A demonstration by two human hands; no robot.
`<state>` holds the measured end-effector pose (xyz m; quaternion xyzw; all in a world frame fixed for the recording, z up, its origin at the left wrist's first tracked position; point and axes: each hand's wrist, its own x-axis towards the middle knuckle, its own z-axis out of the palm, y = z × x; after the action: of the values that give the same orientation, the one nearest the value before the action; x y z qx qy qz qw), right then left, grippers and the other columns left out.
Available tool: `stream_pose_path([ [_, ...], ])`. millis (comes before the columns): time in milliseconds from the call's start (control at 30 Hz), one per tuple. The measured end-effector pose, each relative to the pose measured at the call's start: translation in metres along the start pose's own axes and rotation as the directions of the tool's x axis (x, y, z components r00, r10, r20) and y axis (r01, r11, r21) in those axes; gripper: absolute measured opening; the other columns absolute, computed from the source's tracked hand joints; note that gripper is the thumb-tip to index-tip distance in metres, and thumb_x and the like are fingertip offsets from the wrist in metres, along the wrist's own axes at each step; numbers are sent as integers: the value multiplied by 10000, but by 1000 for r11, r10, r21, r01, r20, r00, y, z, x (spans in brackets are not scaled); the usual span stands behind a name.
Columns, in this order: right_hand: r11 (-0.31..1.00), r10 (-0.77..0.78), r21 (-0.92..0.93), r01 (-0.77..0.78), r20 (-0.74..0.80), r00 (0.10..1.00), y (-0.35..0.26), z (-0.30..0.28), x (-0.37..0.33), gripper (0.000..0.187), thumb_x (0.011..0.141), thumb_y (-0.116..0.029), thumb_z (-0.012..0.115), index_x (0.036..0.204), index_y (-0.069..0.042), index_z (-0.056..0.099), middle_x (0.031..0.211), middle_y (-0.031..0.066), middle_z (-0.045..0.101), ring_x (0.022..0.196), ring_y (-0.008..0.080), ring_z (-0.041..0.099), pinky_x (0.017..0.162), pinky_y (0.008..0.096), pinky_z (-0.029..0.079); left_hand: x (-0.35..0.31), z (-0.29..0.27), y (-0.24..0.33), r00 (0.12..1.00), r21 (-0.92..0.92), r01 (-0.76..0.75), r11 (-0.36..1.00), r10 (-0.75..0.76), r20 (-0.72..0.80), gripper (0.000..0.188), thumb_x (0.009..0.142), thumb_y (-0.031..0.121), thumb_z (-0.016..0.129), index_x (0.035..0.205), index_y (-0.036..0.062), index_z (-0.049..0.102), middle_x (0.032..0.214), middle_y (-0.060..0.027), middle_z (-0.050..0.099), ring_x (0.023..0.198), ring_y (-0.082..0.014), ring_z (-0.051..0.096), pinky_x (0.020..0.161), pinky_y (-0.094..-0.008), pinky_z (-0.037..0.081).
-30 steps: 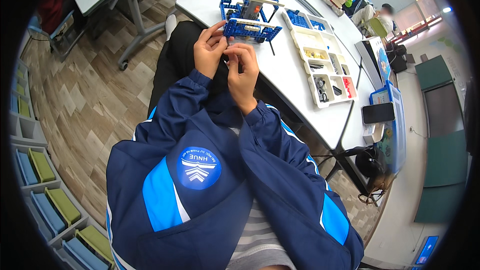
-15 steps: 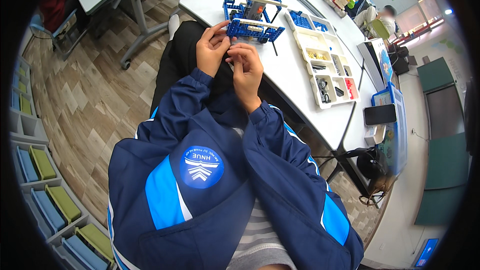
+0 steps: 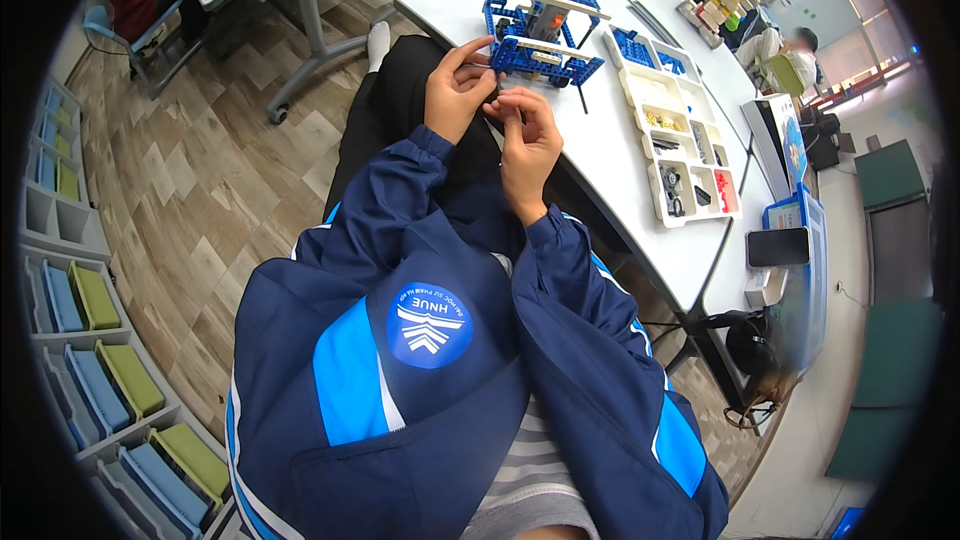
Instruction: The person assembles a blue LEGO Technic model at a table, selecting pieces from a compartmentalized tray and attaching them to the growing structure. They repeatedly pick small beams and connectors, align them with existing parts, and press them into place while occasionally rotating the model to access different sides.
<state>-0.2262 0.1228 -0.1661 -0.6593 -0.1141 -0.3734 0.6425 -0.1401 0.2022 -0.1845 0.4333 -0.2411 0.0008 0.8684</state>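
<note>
My left hand (image 3: 455,98) is pinched closed just in front of a blue brick-built model (image 3: 545,58), its fingertips next to the model's near left corner. Close beside it, my right hand (image 3: 530,145) is also closed, thumb against bent fingers. The fingertips of both hands nearly meet over the table's near edge. Something small and dark seems to sit between them, too little to name. The model stands upright on the white table (image 3: 620,195), with blue beams in tiers, pale crossbars, a grey block with an orange spot, and thin dark rods.
Right of the model lies a cream sorting tray (image 3: 643,110) with blue, yellow, black and red parts. Farther right are a phone (image 3: 778,248), a blue-edged plastic box (image 3: 808,270) and a black bag (image 3: 748,342). Other people sit at the tables beyond. Storage bins (image 3: 95,295) line the left.
The whole scene has shifted right in the picture as my head turned. Both hands stay pinched beside the model, with only slight finger movement.
</note>
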Motion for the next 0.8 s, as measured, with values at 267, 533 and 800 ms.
stream_pose_path([
  [267, 984, -90, -150, 93, 27, 996, -2, 2, 0, 121, 953, 103, 525, 1015, 69, 624, 1115, 126, 560, 947, 187, 649, 867, 322, 593, 0, 1, -1, 1000, 17, -4, 1000, 5, -1, 441, 890, -85, 582, 1324, -14, 549, 1121, -104, 561, 971, -170, 679, 831, -248, 568],
  [533, 929, -98, -352, 116, 70, 993, -2, 6, -2, 133, 953, 101, 511, 1005, 58, 625, 1119, 110, 570, 941, 159, 645, 816, 270, 556, -3, 1, 1, 1000, 28, 21, 999, -21, 2, 422, 891, -80, 599, 1305, -4, 558, 1129, -106, 553, 952, -160, 675, 810, -239, 573],
  [800, 939, -100, -318, 127, 99, 990, 5, 1, 1, 119, 958, 91, 518, 981, 43, 624, 1117, 98, 577, 914, 132, 620, 800, 239, 513, -4, 5, -3, 999, -6, 16, 1000, -16, -29, 427, 893, -80, 597, 1311, -3, 551, 1127, -107, 546, 946, -159, 675, 803, -238, 574],
])
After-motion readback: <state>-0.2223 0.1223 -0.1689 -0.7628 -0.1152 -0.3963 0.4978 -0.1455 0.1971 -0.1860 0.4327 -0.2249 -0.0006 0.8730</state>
